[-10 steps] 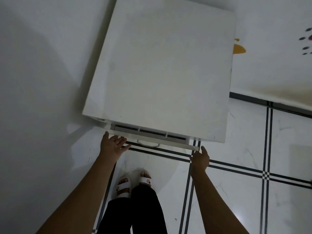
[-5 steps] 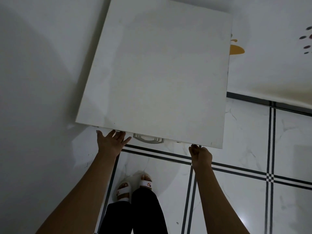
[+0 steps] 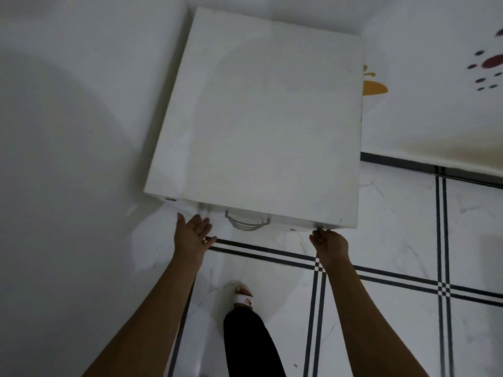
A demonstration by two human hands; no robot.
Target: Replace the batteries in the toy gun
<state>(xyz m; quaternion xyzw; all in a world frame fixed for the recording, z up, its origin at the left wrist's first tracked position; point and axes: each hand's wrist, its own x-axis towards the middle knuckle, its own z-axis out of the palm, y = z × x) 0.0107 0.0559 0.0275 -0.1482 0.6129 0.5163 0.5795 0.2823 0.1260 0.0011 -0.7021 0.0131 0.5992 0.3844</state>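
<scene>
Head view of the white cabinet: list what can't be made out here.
- Drawer contents: hidden in the head view by the white cabinet top; only stacked drawer handles show below its front edge.
- Toy gun and batteries: nowhere in view.
- Left hand contact with the cabinet front: fingertips motion-blurred.
- Right hand fingers: curled at the cabinet's front corner, their grip hidden under the edge.
- Second foot: only one sandal shows.

Left hand (image 3: 193,235) flat against the white cabinet (image 3: 261,126) front by the handle (image 3: 247,222), right hand (image 3: 330,242) curled at its corner.
</scene>
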